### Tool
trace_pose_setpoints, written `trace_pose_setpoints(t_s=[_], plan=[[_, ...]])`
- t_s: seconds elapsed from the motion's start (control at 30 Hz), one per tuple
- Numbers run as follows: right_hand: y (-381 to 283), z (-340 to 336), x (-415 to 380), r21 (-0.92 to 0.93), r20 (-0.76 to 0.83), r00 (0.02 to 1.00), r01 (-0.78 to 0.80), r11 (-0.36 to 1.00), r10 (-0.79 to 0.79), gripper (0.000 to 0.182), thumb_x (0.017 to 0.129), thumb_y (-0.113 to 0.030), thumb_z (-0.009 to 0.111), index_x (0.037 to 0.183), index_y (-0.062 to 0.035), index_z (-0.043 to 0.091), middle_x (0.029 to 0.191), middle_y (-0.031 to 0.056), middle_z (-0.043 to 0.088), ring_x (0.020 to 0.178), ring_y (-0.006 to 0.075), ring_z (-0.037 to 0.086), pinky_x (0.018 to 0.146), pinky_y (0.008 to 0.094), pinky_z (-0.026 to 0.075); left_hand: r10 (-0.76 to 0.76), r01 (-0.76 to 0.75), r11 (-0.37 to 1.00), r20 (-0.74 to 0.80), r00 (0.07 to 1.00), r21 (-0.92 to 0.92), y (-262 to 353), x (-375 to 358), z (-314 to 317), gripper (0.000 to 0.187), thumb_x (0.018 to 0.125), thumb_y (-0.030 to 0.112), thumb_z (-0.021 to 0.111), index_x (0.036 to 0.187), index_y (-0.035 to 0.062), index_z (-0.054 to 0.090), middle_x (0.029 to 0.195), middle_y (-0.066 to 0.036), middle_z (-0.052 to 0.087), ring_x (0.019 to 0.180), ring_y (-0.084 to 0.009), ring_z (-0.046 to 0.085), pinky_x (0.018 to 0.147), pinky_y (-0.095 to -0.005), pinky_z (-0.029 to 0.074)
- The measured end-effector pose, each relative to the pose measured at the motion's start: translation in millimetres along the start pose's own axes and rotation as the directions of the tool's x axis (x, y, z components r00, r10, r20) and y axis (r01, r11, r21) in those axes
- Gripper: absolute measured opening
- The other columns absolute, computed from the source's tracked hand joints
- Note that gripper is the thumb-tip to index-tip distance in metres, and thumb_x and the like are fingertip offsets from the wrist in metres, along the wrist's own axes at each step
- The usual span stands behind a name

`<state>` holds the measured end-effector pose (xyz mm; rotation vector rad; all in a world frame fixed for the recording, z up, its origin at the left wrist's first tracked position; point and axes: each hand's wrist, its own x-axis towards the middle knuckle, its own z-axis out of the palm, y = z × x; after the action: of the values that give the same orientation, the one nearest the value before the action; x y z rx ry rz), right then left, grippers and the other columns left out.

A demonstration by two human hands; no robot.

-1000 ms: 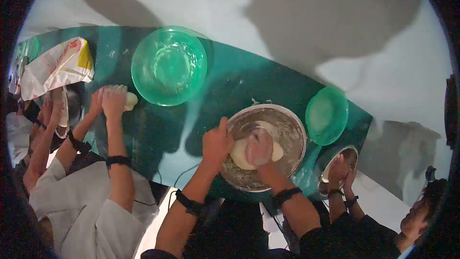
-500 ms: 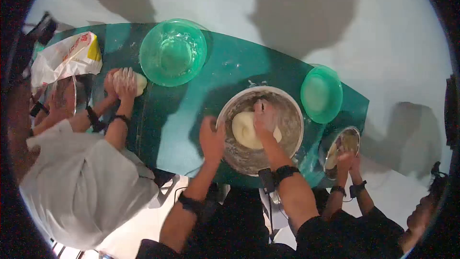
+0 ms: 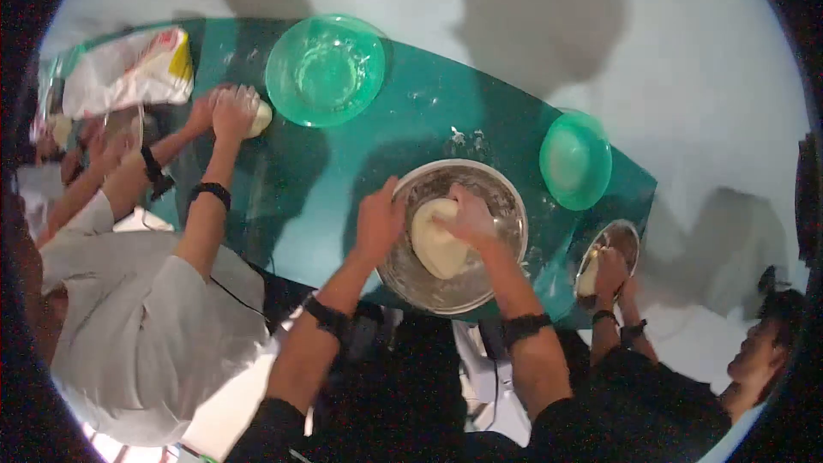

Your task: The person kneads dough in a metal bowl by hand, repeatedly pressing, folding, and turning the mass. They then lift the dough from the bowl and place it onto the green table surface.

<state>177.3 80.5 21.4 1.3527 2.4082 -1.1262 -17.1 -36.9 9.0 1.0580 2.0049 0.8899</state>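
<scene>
A round metal bowl [image 3: 506, 270] with flour-streaked walls stands in front of me on the green table. Inside it lies a smooth, pale lump of dough [image 3: 435, 249]. My left hand [image 3: 380, 221] grips the bowl's left rim, its fingers partly hidden by the rim. Over the dough's upper right side is my right hand [image 3: 470, 219], its fingers curled onto the dough and pressing into it. The undersides of these fingers are out of sight.
Two green plastic basins, one [image 3: 326, 70] at the back left and one [image 3: 576, 161] at the right, stand on the table [image 3: 300, 206]. A white bag [image 3: 129, 73] lies far left. Co-workers on both sides handle dough, the right one in a metal bowl [image 3: 630, 240].
My right hand has shifted from the dough's right part to its upper edge, and the dough's shape has changed. My left hand has closed in on the rim. The bowl sits slightly further left.
</scene>
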Motion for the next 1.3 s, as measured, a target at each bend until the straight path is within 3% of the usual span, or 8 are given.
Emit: trace_pose_setpoints(t_s=[0.17, 0.27, 0.43, 0.53, 0.63, 0.83, 1.17, 1.3], plan=[[-4.2, -51.2, -53.2, 0.421, 0.046, 0.983, -0.179, 0.889, 0.176, 0.049, 0.087, -0.046, 0.074, 0.114, -0.0067, 0.065, 0.108, 0.0195, 0.070, 0.107, 0.0397, 0.066, 0.094, 0.0502, 0.051, 0.120, -0.119, 0.990, -0.010, 0.993, 0.074, 6.7, 25.4, -6.9, 0.033, 0.091, 0.019, 0.062, 0.122, 0.0088, 0.060, 0.084, -0.026, 0.069, 0.081, -0.0463, 0.067, 0.072, -0.0569, 0.052], [20.7, -16.7, -62.3, -0.126, 0.085, 0.984, -0.146, 0.981, 0.157, 0.040, 0.088, -0.044, 0.074, 0.105, -0.0077, 0.068, 0.104, 0.0183, 0.068, 0.102, 0.0396, 0.066, 0.091, 0.0503, 0.052, 0.077, -0.079, 0.993, 0.024, 0.997, 0.088, 2.5, 28.2, 4.0, 0.031, 0.090, 0.019, 0.063, 0.120, 0.0092, 0.060, 0.081, -0.025, 0.068, 0.080, -0.0465, 0.067, 0.072, -0.0572, 0.052], [-35.2, 7.6, -65.0, -0.129, -0.372, 0.914, -0.224, 0.966, 0.163, 0.036, 0.090, -0.046, 0.068, 0.100, -0.0115, 0.073, 0.096, 0.0125, 0.068, 0.097, 0.0328, 0.067, 0.087, 0.0496, 0.053, -0.001, -0.032, 0.986, 0.204, 0.979, 0.161, 9.2, 33.5, -0.9, 0.033, 0.091, 0.023, 0.063, 0.121, 0.0105, 0.059, 0.082, -0.024, 0.069, 0.080, -0.0458, 0.068, 0.071, -0.0571, 0.054], [22.6, 90.2, -72.2, -0.413, -0.097, 0.971, 0.161, 0.896, -0.219, 0.024, 0.085, -0.035, 0.075, 0.096, -0.0138, 0.070, 0.100, 0.0104, 0.065, 0.097, 0.0344, 0.064, 0.082, 0.0486, 0.052, 0.034, -0.084, 0.977, 0.252, 0.967, 0.193, 15.3, 50.7, 0.2, 0.032, 0.092, 0.025, 0.064, 0.119, 0.0103, 0.058, 0.084, -0.022, 0.070, 0.079, -0.0447, 0.069, 0.069, -0.0571, 0.055], [-32.7, 61.9, -36.4, -0.506, -0.342, 0.811, 0.267, 0.820, -0.475, 0.021, 0.080, -0.031, 0.075, 0.094, -0.0164, 0.071, 0.099, 0.0100, 0.065, 0.094, 0.0329, 0.064, 0.081, 0.0479, 0.052, 0.082, -0.146, 0.965, 0.278, 0.957, 0.217, 8.4, 51.4, 8.1, 0.035, 0.092, 0.023, 0.061, 0.124, 0.0103, 0.057, 0.083, -0.022, 0.069, 0.076, -0.0426, 0.069, 0.069, -0.0556, 0.055], [13.6, 42.2, 7.6, -0.462, -0.074, 0.717, 0.591, 0.661, -0.693, 0.020, 0.081, -0.031, 0.071, 0.094, -0.0154, 0.072, 0.100, 0.0076, 0.068, 0.106, 0.0326, 0.064, 0.090, 0.0518, 0.054, 0.130, -0.195, 0.949, 0.257, 0.958, 0.249, 5.9, 47.7, 5.0, 0.023, 0.090, 0.020, 0.063, 0.108, 0.0089, 0.057, 0.082, -0.018, 0.071, 0.070, -0.0394, 0.070, 0.062, -0.0516, 0.057], [31.9, 36.7, 16.9, -0.457, -0.241, 0.852, 0.322, 0.829, -0.464, 0.039, 0.088, -0.043, 0.070, 0.098, -0.0053, 0.070, 0.100, 0.0157, 0.068, 0.095, 0.0375, 0.067, 0.078, 0.0503, 0.055, 0.135, -0.223, 0.904, 0.250, 0.959, 0.364, 20.9, 53.9, 3.8, 0.022, 0.090, 0.018, 0.062, 0.108, 0.0079, 0.054, 0.084, -0.017, 0.072, 0.074, -0.0390, 0.071, 0.065, -0.0519, 0.057], [24.2, -4.9, -6.0, -0.423, -0.127, 0.991, -0.008, 0.906, -0.050, 0.034, 0.091, -0.038, 0.065, 0.100, -0.0050, 0.069, 0.099, 0.0181, 0.070, 0.089, 0.0367, 0.070, 0.073, 0.0482, 0.057, 0.076, -0.167, 0.927, 0.268, 0.960, 0.335, 22.0, 47.6, 3.0, 0.021, 0.090, 0.017, 0.061, 0.108, 0.0079, 0.054, 0.089, -0.019, 0.072, 0.080, -0.0409, 0.071, 0.070, -0.0551, 0.056]])
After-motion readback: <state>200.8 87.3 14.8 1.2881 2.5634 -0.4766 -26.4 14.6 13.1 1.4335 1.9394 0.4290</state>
